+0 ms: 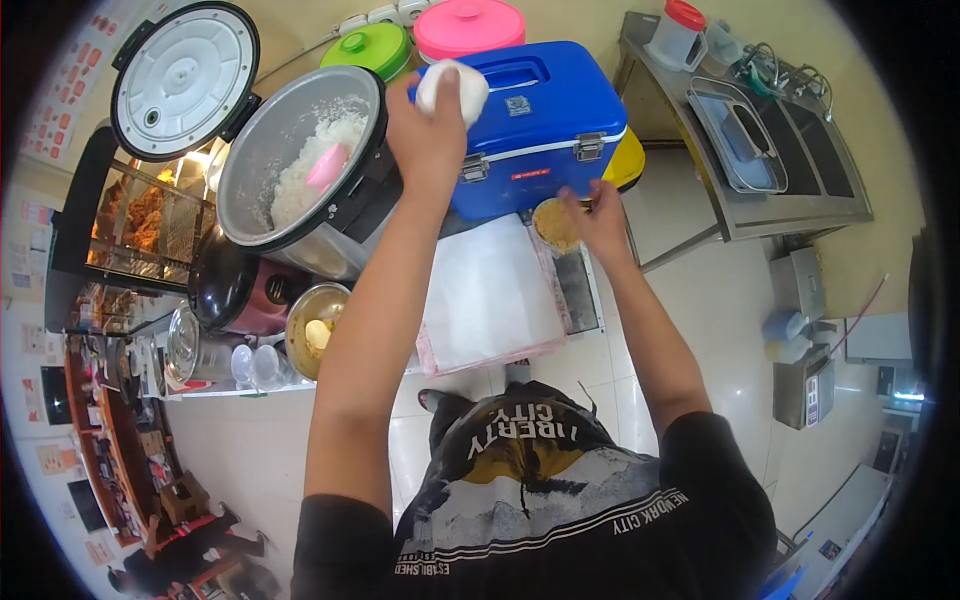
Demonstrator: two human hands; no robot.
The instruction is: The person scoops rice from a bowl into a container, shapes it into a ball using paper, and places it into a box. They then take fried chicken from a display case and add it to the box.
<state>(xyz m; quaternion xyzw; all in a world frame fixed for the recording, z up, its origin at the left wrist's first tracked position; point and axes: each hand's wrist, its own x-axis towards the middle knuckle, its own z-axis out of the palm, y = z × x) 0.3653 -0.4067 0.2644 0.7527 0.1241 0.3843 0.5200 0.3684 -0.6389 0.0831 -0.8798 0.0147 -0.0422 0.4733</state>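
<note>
White bundle (pixel 471 95) fills the apparently curled left hand (pixel 424 140).

Pretty bright place tbh. Cream-yellow painted wall (pixel 575 20) up top, glossy white tiled floor (pixel 735 330) with light bouncing off it. Right side's got a long stainless steel sink table (pixel 800 207), plus a glowing bluish-white light (pixel 908 397) by the edge. Orange-brown wooden shelving (pixel 88 420) runs down the left.
</note>
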